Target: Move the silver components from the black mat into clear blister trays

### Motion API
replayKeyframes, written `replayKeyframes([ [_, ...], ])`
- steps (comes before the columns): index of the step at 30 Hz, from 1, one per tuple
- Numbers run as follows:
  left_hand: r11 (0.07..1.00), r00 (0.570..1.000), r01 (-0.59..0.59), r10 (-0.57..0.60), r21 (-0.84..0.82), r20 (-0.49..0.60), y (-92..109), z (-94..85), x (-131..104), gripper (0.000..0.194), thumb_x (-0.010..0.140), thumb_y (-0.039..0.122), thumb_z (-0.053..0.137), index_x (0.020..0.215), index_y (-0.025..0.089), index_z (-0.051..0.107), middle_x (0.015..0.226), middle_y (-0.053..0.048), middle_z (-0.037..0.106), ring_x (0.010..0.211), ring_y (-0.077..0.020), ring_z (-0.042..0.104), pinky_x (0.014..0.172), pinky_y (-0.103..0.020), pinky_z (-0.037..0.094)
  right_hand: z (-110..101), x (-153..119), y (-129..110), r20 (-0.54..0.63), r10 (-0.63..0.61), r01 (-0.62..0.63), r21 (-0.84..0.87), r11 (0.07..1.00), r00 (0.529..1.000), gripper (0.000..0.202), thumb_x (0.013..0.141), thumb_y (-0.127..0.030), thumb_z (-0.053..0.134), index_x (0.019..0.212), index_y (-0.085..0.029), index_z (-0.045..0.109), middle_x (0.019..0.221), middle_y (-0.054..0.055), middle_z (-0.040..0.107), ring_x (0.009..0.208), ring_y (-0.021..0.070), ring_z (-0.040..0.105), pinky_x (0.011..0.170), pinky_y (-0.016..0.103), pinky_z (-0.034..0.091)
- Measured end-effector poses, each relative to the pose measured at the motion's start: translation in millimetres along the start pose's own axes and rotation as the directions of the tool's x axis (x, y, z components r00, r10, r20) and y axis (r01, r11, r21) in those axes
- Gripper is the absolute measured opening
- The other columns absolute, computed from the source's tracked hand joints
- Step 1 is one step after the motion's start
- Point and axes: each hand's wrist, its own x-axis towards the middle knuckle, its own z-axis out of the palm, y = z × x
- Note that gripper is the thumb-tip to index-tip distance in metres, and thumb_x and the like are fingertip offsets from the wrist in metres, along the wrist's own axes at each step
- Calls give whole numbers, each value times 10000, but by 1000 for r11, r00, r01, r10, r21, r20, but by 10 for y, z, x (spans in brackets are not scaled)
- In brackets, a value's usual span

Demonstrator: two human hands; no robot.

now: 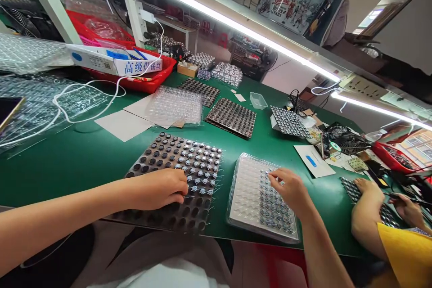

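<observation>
My left hand (170, 187) rests over a dark tray (192, 213) with rows of round pockets. Its fingers are curled together, and whatever they hold is hidden. Small round silvery parts with thin wire leads (199, 174) fill many pockets on the tray's right side; dark discs show in the pockets at its upper left. To the right, my right hand (286, 182) is above a clear plastic tray (243, 191). Thumb and forefinger are pinched close, too small a gap to make out what is between them. Rows of round metallic parts (275, 209) fill this tray's right half.
At right, a co-worker's hands (369, 189) are at another filled tray (351, 189). Behind my trays lie a stacked dark tray (232, 117), clear blister sheets (177, 105) and a small clear box (258, 100). A white cable (91, 83) and a red basket (162, 78) are left.
</observation>
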Motion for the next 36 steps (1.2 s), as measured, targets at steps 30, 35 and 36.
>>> replayKeyframes([
  [30, 980, 976, 185, -192, -74, -102, 486, 143, 2478, 164, 824, 288, 598, 911, 176, 682, 921, -60, 704, 876, -191, 617, 667, -248, 424, 47, -145, 343, -76, -113, 87, -282, 955, 991, 247, 903, -198, 456, 1063, -189, 644, 933, 65, 615, 868, 186, 562, 752, 309, 375],
  [35, 991, 990, 134, -134, 10, 43, 455, 155, 2806, 149, 768, 217, 637, 890, 172, 708, 895, -70, 715, 827, -197, 631, 608, -244, 414, -21, -578, 395, -143, -141, 100, -260, 960, 980, 240, 905, -203, 465, 1081, -192, 626, 934, 72, 628, 852, 197, 584, 754, 338, 407],
  [36, 993, 991, 115, -116, 18, 69, 454, 146, 2831, 145, 763, 218, 642, 882, 172, 712, 894, -69, 717, 815, -194, 630, 602, -245, 412, -27, -648, 420, -147, -136, 94, -262, 961, 980, 241, 904, -212, 470, 1088, -195, 624, 940, 76, 630, 853, 201, 587, 744, 340, 411],
])
